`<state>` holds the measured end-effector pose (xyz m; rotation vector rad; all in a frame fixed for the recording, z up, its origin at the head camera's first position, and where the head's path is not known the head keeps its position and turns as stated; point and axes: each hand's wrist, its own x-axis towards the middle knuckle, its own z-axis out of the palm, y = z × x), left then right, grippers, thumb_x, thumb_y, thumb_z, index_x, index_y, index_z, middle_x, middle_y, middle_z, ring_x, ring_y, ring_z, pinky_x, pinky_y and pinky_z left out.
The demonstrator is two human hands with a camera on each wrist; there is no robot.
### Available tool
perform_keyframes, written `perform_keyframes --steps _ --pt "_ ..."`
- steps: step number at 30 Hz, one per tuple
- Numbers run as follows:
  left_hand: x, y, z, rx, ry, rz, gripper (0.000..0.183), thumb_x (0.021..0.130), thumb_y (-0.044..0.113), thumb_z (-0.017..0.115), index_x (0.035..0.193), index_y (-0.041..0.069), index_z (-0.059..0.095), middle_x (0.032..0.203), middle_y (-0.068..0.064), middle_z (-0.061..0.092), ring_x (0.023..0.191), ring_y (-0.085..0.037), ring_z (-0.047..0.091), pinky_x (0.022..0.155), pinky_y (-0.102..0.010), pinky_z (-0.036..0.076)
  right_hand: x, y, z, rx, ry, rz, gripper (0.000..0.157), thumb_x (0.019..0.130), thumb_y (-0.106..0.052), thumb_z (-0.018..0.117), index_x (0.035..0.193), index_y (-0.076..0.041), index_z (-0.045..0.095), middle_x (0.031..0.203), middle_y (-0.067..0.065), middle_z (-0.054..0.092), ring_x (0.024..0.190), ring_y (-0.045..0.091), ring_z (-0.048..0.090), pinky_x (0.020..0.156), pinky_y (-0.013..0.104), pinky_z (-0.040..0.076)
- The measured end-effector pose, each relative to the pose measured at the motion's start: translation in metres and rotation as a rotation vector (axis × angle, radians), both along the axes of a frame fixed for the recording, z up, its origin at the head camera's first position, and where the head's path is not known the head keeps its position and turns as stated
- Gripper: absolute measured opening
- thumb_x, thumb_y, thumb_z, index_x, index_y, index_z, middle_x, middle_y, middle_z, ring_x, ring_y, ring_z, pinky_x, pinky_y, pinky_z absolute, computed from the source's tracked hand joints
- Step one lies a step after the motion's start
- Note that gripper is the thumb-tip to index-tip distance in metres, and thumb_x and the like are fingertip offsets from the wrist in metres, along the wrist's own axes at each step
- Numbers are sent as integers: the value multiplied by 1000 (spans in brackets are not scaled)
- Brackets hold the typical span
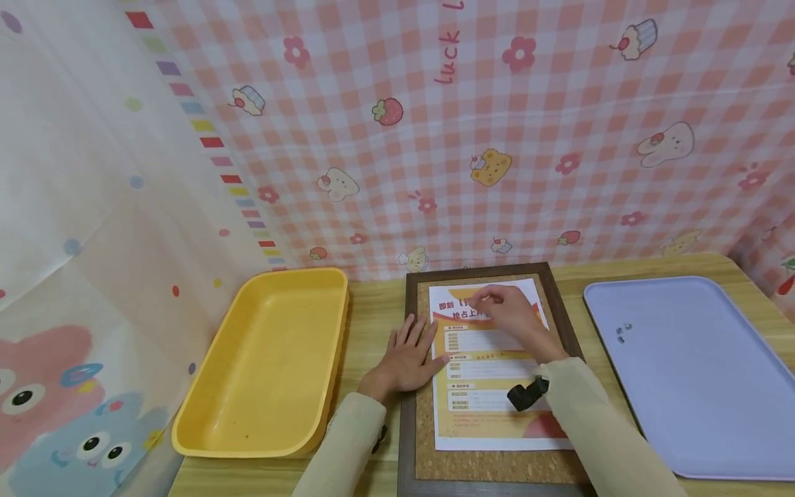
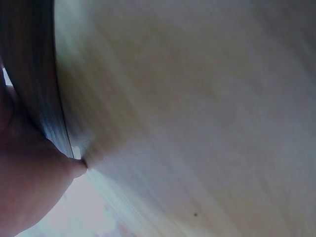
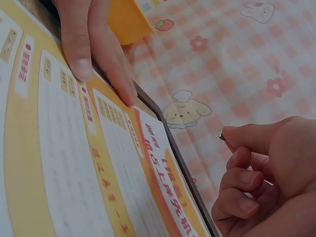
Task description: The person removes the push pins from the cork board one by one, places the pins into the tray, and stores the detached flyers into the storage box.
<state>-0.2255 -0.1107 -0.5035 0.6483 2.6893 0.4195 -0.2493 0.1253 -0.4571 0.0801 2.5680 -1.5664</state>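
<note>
A printed poster (image 1: 478, 407) lies on a cork board (image 1: 497, 469) with a dark wooden frame (image 1: 406, 442). My left hand (image 1: 406, 357) rests with spread fingers across the left side of that frame, its thumb on the sheet's edge. Over the upper part of the poster, my right hand (image 1: 512, 317) pinches a small silver thumbtack (image 3: 220, 134) between thumb and index finger, the other fingers curled. In the right wrist view the tack is held above the sheet near its printed heading. The left wrist view shows part of the left hand (image 2: 34, 182) against the frame.
On the right, a lavender tray (image 1: 714, 386) holds several small silver pieces (image 1: 623, 331) near its left edge. A deep yellow tray (image 1: 267, 359) stands left of the board. Behind the wooden table (image 1: 373, 297) hangs a pink checked cloth (image 1: 397, 172).
</note>
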Motion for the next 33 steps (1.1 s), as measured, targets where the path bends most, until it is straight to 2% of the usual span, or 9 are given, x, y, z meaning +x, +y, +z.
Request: perform_keyframes --steps 5,10,14,18,22,24,28,31,33 --pt "1 -1 0 10 1 -2 76 102 61 31 161 24 1 167 0 -9 152 -23 -18 120 -58 -5 3 12 4 39 28 -26 21 95 -30 68 105 -13 75 89 6 66 79 21 52 68 31 42" --pt "2 0 4 12 -5 -11 75 103 58 33 161 23 0 167 -1 -10 152 -23 -18 120 -57 -6 9 24 8 -27 16 2 27 97 -29 66 112 -8 72 96 11 66 86 25 54 71 32 44" --pt "5 0 9 29 -3 -17 74 104 54 35 162 19 4 168 -5 -6 153 -27 -14 120 -58 -4 14 33 11 -2 42 18 28 98 -32 64 111 -8 71 99 13 65 90 28 55 72 32 44" --pt "6 0 12 30 4 -24 73 105 51 36 162 17 6 168 -8 -4 153 -30 -11 120 -60 -2 17 42 13 19 78 4 25 99 -27 62 110 -6 72 101 17 65 88 29 55 70 32 45" --pt "7 0 13 23 10 -25 73 104 52 34 162 18 6 168 -8 -4 153 -30 -11 120 -60 -1 21 52 15 22 74 -3 26 100 -26 61 111 -5 70 106 14 66 94 31 58 71 31 45" --pt "6 0 13 27 8 -24 73 104 53 34 162 18 5 168 -7 -4 153 -30 -11 120 -60 0 23 57 18 14 68 -8 27 99 -26 62 111 -3 70 100 13 66 88 29 56 68 30 43" --pt "5 -1 10 33 8 -23 74 104 54 35 162 19 5 168 -7 -5 153 -29 -12 119 -60 -1 27 71 20 9 48 -3 30 99 -29 63 112 -3 69 83 8 59 73 20 46 61 30 38" --pt "3 -1 5 44 11 -20 75 103 55 35 162 20 4 168 -6 -6 153 -28 -14 119 -60 -3 30 80 19 31 59 11 30 100 -29 60 112 -4 68 87 8 61 74 19 45 62 30 39" --pt "2 -2 2 44 11 -18 76 103 58 34 161 21 2 167 -3 -8 152 -26 -16 119 -60 -4 32 85 19 38 76 14 29 101 -27 57 112 -3 68 97 12 65 79 20 47 65 31 40"
